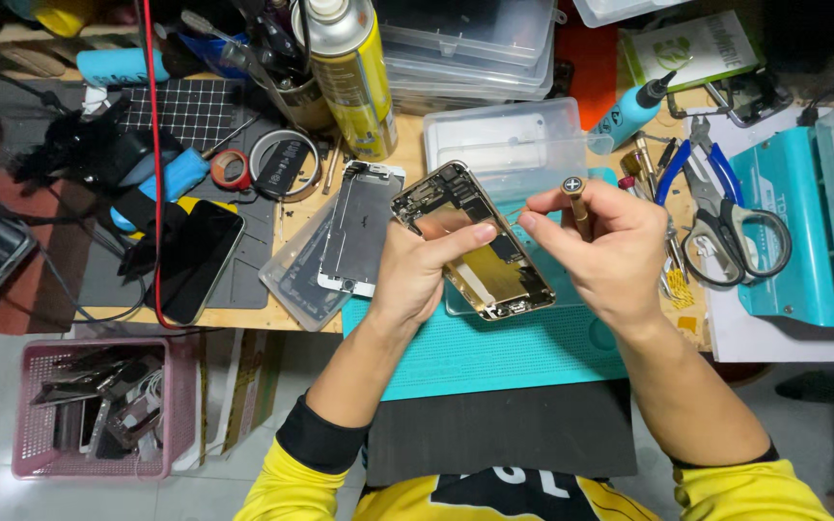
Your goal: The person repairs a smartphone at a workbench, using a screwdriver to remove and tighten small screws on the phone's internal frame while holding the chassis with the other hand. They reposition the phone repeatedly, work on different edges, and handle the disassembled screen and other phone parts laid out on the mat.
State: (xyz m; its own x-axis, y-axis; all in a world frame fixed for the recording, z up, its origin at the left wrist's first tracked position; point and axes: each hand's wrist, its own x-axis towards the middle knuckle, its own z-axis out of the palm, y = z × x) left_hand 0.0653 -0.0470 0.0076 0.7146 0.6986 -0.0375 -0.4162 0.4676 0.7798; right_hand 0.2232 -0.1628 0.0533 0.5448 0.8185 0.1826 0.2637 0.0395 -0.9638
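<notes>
Fingers [483,233] on gutted gold phone [470,241]

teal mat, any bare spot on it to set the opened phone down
Yes: the teal mat is bare along its near edge, below the opened phone and between both forearms. Crowded right by the scissors and pliers; left holds a detached screen.

Opened gold phone chassis [465,246], internals exposed, tilted above the teal mat; brass-handled screwdriver [576,198] upright beside it.
</notes>
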